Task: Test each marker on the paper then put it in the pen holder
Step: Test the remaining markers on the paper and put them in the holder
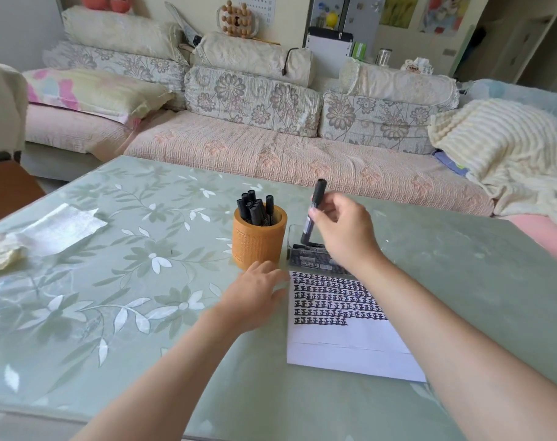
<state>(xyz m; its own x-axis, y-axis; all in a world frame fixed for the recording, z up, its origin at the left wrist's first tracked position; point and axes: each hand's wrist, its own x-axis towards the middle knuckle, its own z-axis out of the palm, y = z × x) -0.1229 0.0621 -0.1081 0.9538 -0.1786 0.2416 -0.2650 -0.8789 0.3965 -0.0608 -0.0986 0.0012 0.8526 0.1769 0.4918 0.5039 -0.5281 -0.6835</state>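
My right hand grips a black marker nearly upright, cap end up, above a clear box of more black markers. An orange round pen holder stands just left of the box with several black markers standing in it. My left hand rests flat on the table, fingers straight, just in front of the holder and touching the left edge of the white paper. The paper's upper part is covered with rows of black marks.
The table has a green flowered cover under glass. A crumpled cloth and a silvery sheet lie at its left. A sofa with cushions and a cream blanket runs behind the table.
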